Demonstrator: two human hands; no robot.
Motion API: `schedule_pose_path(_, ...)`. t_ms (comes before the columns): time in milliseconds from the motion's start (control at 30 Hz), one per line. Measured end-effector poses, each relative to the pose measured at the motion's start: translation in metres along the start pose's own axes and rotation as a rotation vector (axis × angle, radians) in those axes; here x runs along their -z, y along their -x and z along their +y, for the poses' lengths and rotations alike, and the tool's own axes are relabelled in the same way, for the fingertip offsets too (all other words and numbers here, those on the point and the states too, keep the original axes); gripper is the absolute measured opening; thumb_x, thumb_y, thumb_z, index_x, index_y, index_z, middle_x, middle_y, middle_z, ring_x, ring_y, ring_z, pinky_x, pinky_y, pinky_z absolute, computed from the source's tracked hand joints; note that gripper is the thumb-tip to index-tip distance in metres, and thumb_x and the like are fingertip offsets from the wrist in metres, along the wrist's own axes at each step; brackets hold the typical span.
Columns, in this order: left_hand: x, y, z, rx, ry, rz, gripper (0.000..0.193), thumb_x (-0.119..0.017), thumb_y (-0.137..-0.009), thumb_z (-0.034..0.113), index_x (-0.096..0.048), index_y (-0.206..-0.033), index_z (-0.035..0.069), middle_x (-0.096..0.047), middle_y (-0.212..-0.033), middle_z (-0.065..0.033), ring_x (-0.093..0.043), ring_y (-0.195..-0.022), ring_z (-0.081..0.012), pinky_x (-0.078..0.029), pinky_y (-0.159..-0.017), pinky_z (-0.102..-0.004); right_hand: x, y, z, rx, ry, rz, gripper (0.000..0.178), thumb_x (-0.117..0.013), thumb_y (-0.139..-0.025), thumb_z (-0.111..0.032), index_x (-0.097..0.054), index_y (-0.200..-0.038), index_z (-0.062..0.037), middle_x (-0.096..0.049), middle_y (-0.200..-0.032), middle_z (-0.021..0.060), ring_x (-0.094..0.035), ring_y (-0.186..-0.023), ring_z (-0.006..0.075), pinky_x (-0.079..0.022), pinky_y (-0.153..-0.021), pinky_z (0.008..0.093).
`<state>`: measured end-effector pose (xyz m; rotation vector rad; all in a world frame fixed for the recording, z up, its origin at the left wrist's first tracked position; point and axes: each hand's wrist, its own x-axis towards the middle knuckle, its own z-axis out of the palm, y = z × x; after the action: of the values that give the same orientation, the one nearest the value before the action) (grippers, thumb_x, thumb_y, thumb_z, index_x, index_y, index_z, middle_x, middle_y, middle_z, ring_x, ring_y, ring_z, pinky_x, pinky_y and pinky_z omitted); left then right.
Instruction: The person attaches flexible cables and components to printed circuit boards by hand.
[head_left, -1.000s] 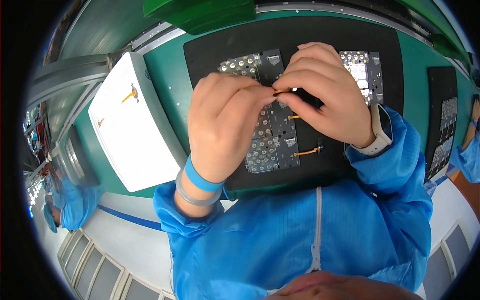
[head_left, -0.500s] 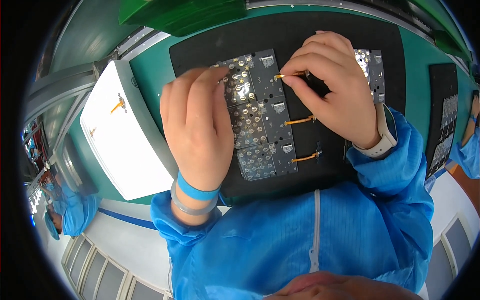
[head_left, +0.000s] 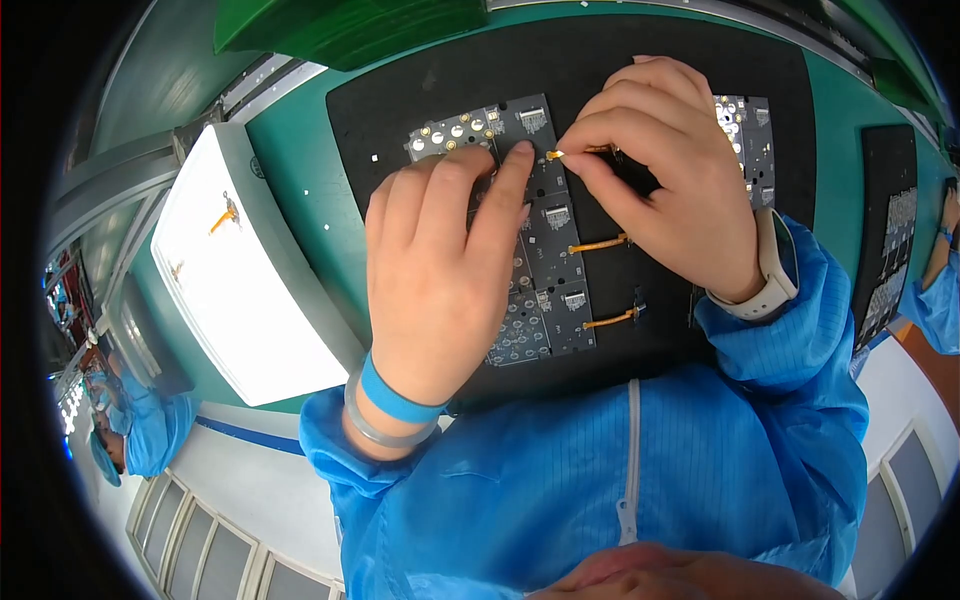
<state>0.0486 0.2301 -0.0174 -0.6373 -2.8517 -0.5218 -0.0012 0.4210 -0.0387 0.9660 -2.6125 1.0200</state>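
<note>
My right hand (head_left: 665,150) pinches an orange flex cable (head_left: 553,155) between thumb and index finger, its tip at the right edge of the farthest circuit board (head_left: 519,122). My left hand (head_left: 435,245) rests over the panel of dark boards, fingers stretched out and the index fingertip on the farthest board near that cable. It hides much of the panel's round metal contacts. Two more orange flex cables, a middle one (head_left: 597,244) and a nearer one (head_left: 608,320), stick out from the panel's right edge. Another board (head_left: 758,145) lies partly behind my right hand.
Under the boards lies a black mat (head_left: 420,85) on a green table. A white tray (head_left: 255,310) at the left holds orange flex cables (head_left: 224,217). A green bin (head_left: 345,30) stands at the back. More boards (head_left: 900,220) and another person's arm (head_left: 945,230) are far right.
My left hand has moved right across the panel, and its index fingertip has come down on the farthest board. My right hand keeps its pinch on the flex cable, almost unmoved.
</note>
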Motion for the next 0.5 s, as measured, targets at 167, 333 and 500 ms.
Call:
schedule_pose_path(167,-0.0014,0.0001,0.0008,-0.004,-0.026,-0.011,0.039,-0.062,-0.074,0.008,-0.065,-0.113,0.005,-0.055,-0.101,-0.0088,-0.053,-0.088,-0.0259,-0.044,-0.082,-0.0381,0.0012,0.0,0.001,0.005,0.004,0.0,0.011,-0.073,-0.076,-0.006,-0.068,-0.085,-0.0062,-0.065,-0.088,0.0062,-0.059,-0.095,0.0246,-0.041,-0.096,0.0414)
schedule_pose_path(333,-0.0005,0.001,0.0018,-0.001,-0.043,-0.036,0.04,-0.058,-0.075,0.008,-0.065,-0.114,0.007,-0.054,-0.103,-0.0091,-0.052,-0.09,-0.0258,-0.043,-0.085,-0.0387,0.0016,-0.0002,0.0006,0.0,0.002,-0.011,0.01,-0.073,-0.076,-0.006,-0.068,-0.085,-0.0062,-0.065,-0.088,0.0062,-0.058,-0.095,0.0248,-0.04,-0.096,0.0415)
schedule_pose_path(500,-0.0005,0.0014,0.0021,-0.008,-0.053,-0.04,0.041,-0.057,-0.075,0.009,-0.064,-0.116,0.008,-0.054,-0.103,-0.0094,-0.052,-0.091,-0.0257,-0.043,-0.086,-0.0391,0.0015,0.0,0.0,0.001,0.0,-0.013,0.01,-0.073,-0.077,-0.006,-0.068,-0.085,-0.0062,-0.065,-0.088,0.0061,-0.058,-0.094,0.0248,-0.04,-0.097,0.0414)
